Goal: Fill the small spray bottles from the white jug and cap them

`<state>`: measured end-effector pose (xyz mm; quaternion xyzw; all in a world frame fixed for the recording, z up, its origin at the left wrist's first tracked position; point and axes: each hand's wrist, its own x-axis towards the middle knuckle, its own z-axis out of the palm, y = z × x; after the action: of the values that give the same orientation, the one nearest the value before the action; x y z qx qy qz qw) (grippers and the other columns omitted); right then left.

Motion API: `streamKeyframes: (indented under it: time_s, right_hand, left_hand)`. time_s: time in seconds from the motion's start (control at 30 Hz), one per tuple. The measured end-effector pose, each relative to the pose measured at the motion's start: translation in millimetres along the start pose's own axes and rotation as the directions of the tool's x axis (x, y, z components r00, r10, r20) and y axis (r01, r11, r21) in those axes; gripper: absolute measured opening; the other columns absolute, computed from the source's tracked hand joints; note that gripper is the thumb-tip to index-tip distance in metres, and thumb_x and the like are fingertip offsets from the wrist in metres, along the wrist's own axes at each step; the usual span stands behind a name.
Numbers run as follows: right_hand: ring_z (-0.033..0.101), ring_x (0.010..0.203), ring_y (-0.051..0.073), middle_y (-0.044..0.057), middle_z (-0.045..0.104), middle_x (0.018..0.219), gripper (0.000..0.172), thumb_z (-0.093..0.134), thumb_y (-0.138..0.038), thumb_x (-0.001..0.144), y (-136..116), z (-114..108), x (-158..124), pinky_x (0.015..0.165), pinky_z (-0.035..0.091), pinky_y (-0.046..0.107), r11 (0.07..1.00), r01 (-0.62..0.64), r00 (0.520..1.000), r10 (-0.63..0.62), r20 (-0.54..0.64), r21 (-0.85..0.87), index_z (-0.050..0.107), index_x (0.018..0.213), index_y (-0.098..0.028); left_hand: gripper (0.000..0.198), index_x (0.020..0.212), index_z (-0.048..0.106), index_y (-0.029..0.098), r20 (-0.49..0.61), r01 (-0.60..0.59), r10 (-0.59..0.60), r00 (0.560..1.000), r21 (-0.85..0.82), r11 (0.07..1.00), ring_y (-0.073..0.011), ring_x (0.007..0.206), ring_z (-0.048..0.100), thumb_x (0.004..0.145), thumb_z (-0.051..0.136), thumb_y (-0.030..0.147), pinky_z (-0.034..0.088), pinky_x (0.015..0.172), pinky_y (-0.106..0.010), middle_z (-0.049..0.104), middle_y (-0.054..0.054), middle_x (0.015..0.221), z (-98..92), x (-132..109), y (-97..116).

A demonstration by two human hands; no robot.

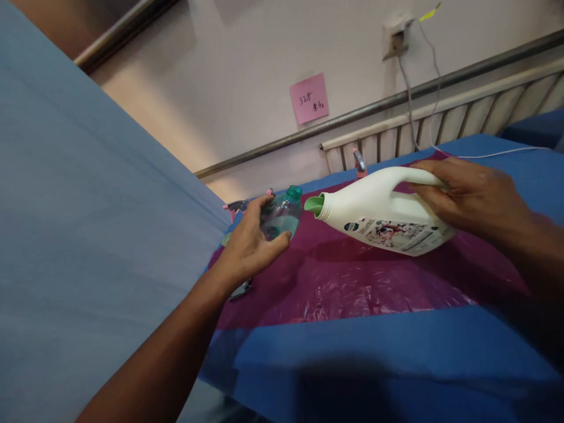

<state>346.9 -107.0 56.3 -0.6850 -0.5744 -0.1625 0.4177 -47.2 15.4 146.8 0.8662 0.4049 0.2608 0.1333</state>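
My left hand is wrapped round a clear bottle with a green-tinted open neck and some bluish liquid low inside. By its handle, my right hand holds a white detergent jug with a printed label. The jug is tipped sideways, and its green pouring spout points at the bottle's neck with a small gap between them. I see no stream of liquid. Part of the bottle is hidden behind my left fingers.
Purple plastic sheeting lies over a blue-covered surface. A pink-and-grey spray head is near the wall rail, another beyond my left hand. A light-blue curtain hangs at left. A white cable runs from a wall socket.
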Motion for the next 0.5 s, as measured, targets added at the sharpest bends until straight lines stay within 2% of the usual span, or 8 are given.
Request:
streamKeyframes:
  time_s: [0.1, 0.2, 0.37, 0.5]
  right_hand:
    - [0.07, 0.093, 0.027, 0.004, 0.079, 0.102, 0.04, 0.057, -0.057, 0.099, 0.1, 2.4, 5.6, 0.071, 0.038, 0.037, 0.999, 0.027, 0.999, -0.026, 0.048, -0.028, 0.081, 0.124, -0.038]
    - [0.069, 0.094, 0.029, 0.005, 0.077, 0.101, 0.045, 0.054, -0.063, 0.101, -0.3, 4.4, 6.8, 0.07, 0.038, 0.037, 0.999, 0.017, 0.999, -0.015, 0.042, -0.042, 0.081, 0.126, -0.038]
    - [0.066, 0.089, 0.027, 0.005, 0.074, 0.095, 0.04, 0.057, -0.058, 0.099, 0.9, 6.1, 5.5, 0.067, 0.033, 0.037, 0.996, 0.023, 0.999, -0.02, 0.037, -0.082, 0.08, 0.124, -0.038]
    - [0.067, 0.093, 0.027, 0.004, 0.076, 0.099, 0.036, 0.058, -0.052, 0.098, 1.9, 6.1, 5.4, 0.068, 0.032, 0.037, 0.997, 0.016, 0.999, -0.013, 0.038, -0.081, 0.08, 0.123, -0.037]
  left_hand:
    - [0.083, 0.16, 0.049, 0.021, 0.016, 0.005, -0.005, 1.0, 0.029, 1.0, -0.0395, 0.142, 0.066, 0.086, 0.081, 0.037, 0.055, 0.121, -0.059, 0.064, -0.018, 0.159, -1.7, -1.3, -2.6]
    - [0.08, 0.159, 0.05, 0.022, 0.033, -0.001, -0.001, 0.999, 0.053, 0.999, -0.0397, 0.14, 0.067, 0.086, 0.08, 0.036, 0.055, 0.12, -0.06, 0.066, -0.018, 0.155, -0.9, -2.1, -4.6]
    - [0.08, 0.159, 0.052, 0.022, 0.065, -0.008, 0.001, 0.998, 0.121, 0.993, -0.042, 0.139, 0.067, 0.085, 0.08, 0.033, 0.056, 0.119, -0.062, 0.066, -0.018, 0.155, 0.2, -1.2, -4.3]
    - [0.08, 0.16, 0.051, 0.02, 0.094, -0.039, 0.023, 0.995, 0.166, 0.985, -0.0412, 0.135, 0.069, 0.085, 0.078, 0.033, 0.057, 0.116, -0.061, 0.066, -0.018, 0.155, -0.6, 0.9, -6.7]
